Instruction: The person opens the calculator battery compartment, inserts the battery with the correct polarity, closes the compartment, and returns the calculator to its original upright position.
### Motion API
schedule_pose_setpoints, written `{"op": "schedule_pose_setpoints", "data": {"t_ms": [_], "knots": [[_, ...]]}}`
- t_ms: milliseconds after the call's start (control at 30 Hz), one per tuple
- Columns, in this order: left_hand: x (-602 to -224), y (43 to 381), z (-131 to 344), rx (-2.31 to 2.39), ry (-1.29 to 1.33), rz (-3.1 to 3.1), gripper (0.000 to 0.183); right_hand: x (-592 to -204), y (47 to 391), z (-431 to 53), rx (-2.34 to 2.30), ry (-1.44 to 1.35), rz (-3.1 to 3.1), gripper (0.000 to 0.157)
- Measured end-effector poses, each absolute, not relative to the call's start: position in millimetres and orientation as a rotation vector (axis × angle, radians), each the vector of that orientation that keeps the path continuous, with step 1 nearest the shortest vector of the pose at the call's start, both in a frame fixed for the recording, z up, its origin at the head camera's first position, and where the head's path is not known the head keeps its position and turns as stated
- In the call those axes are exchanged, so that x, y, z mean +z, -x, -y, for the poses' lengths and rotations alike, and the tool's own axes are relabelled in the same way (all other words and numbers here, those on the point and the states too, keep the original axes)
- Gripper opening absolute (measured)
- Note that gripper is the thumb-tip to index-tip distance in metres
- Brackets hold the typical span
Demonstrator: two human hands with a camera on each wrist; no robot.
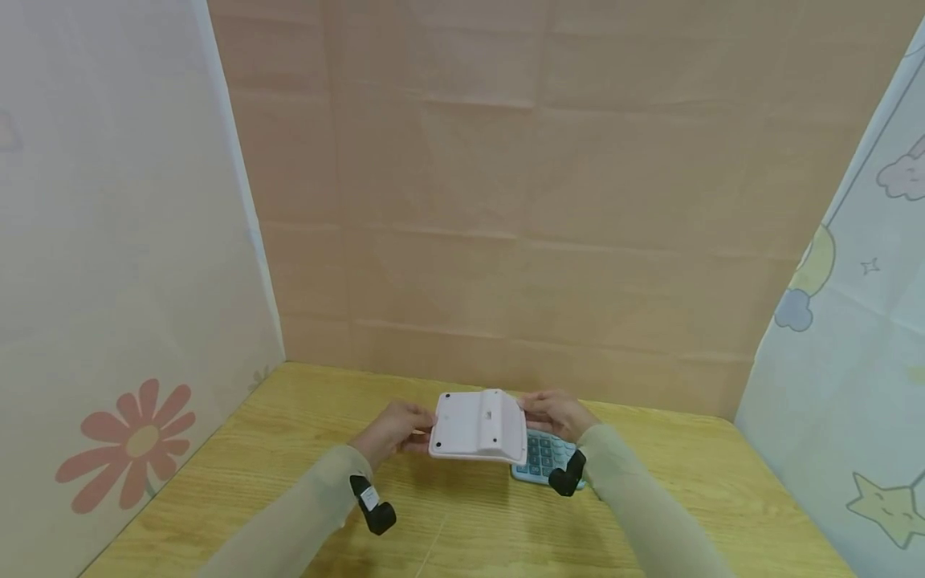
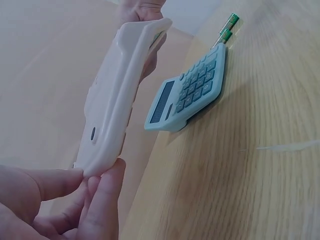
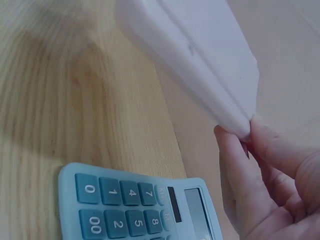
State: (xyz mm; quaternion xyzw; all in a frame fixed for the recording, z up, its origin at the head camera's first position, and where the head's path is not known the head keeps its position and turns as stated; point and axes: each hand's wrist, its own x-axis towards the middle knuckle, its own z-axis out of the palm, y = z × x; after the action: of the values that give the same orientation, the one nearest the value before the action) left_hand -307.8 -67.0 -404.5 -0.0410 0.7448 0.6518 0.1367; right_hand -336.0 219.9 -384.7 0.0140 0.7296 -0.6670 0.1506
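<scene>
A pale pinkish-white calculator (image 1: 462, 425) is held up above the table, its back with dark round feet and a raised ridge turned toward the head camera. My left hand (image 1: 396, 429) pinches one end between thumb and fingers; in the left wrist view, key edges show along its far side. At the opposite end, my right hand (image 1: 556, 413) pinches a corner, thumb on the back and fingers beneath, as the right wrist view shows. A light blue calculator (image 3: 135, 205) with darker blue keys lies face up on the table, below and beside the right hand.
Two green batteries (image 2: 226, 31) lie on the wooden table (image 1: 303, 449) beyond the blue calculator in the left wrist view. A tan cloth backdrop (image 1: 462, 201) closes off the back, and patterned white sheets (image 1: 130, 241) hang at both sides.
</scene>
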Motion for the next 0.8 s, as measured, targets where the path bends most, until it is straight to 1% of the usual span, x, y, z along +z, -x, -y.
{"op": "schedule_pose_setpoints", "data": {"t_ms": [133, 300, 533, 800], "knots": [[-406, 301, 66, 1.835, 0.059, -2.152, 0.018, -386, 328, -226, -1.859, 0.071, -2.108, 0.029], [-409, 291, 63, 1.765, 0.03, -2.142, 0.015, -392, 316, -233, -1.804, 0.117, -2.135, 0.028], [-420, 280, 56, 1.671, -0.025, -2.165, 0.01, -402, 296, -237, -1.783, 0.108, -2.158, 0.022], [-428, 269, 51, 1.608, -0.062, -2.145, 0.006, -414, 280, -240, -1.78, 0.023, -2.149, 0.022]]}}
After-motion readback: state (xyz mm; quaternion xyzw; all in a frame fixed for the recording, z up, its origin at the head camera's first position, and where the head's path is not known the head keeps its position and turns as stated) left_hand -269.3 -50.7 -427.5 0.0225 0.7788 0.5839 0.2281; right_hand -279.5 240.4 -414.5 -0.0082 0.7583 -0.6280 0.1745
